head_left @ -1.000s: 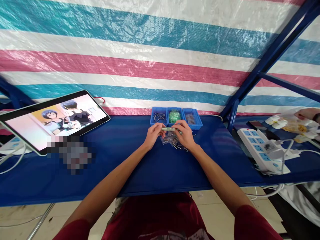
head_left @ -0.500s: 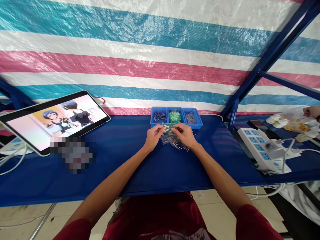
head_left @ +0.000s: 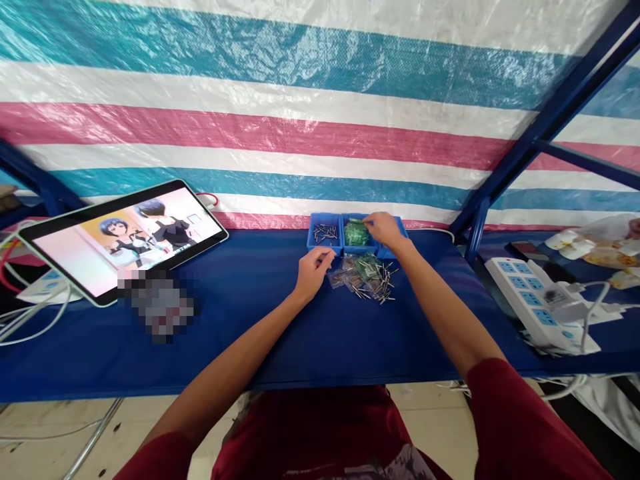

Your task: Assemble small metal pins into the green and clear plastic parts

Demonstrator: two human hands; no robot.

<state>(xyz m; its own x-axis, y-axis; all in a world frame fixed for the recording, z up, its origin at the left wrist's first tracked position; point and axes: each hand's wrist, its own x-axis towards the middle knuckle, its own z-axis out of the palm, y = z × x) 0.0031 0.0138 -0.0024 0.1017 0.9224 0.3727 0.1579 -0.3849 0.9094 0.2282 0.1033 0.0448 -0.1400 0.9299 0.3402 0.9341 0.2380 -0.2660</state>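
My right hand (head_left: 383, 229) reaches over the blue plastic tray (head_left: 325, 249), its fingertips at the middle compartment on the green-tinted bagged parts (head_left: 356, 235). Whether they grip anything, I cannot tell. The hand hides most of the right compartment. My left hand (head_left: 314, 273) rests just in front of the left compartment, which holds small metal pins (head_left: 325, 233). It holds nothing visible. Between my hands and the table's far edge lies a loose pile of metal pins and small transparent bags (head_left: 367, 280).
A tablet (head_left: 123, 240) showing a cartoon stands at left, beside a pixelated object (head_left: 156, 305). At right are a white power strip (head_left: 537, 303) with cables, a phone (head_left: 523, 248), and packets (head_left: 600, 250) near a co-worker's hand (head_left: 634, 228). Striped tarp stands behind.
My hands have come apart. They had held a small green-and-transparent item together over the pile; now the right hand is forward at the tray and the left has moved slightly forward.
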